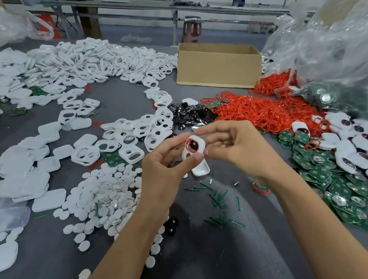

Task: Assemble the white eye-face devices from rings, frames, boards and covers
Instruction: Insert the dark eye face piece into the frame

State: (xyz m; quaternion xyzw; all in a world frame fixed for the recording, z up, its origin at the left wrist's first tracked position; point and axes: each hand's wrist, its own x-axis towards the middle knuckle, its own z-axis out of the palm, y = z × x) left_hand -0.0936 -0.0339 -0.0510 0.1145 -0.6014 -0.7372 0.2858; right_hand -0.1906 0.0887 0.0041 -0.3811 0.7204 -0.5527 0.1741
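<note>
Two hands hold one white frame (200, 142) above the grey table (213, 269), between heaps of parts. The left hand (165, 167) pinches its near side between thumb and fingers; the right hand (236, 147) clamps the far edge with curled fingertips. A red ring (186, 145) sits in one eye opening. The frame looks light, thin, stiff and probably smooth. It is best held by its outer rim, clear of the soft, stretchy ring.
</note>
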